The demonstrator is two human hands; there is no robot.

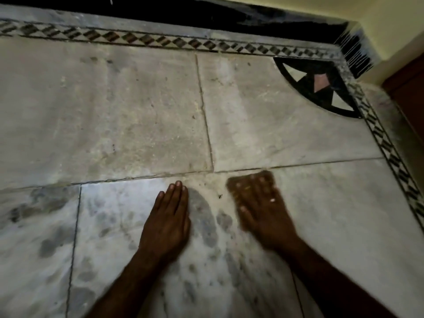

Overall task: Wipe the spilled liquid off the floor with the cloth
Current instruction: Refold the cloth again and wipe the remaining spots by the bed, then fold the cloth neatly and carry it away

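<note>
My left hand [168, 216] lies flat on the marble floor [114, 111], fingers straight and together, holding nothing. My right hand [261, 210] is blurred by motion and presses down on a small dark brown cloth [235, 183]. The cloth shows only around the fingertips, just below a tile joint. Between the two hands the floor carries a pale sandy smear [206, 182] and a dark grey patch [202, 210]. I cannot tell whether the patch is liquid or marble veining. A tiny dark speck [220, 196] lies in the smear.
A patterned diamond border [160, 40] runs along the far edge and down the right side [390, 152]. A black inlaid corner motif [321, 86] sits at the upper right. A black skirting [206, 17], a yellow wall [390, 10] and a brown wooden edge [410, 88] close off the corner.
</note>
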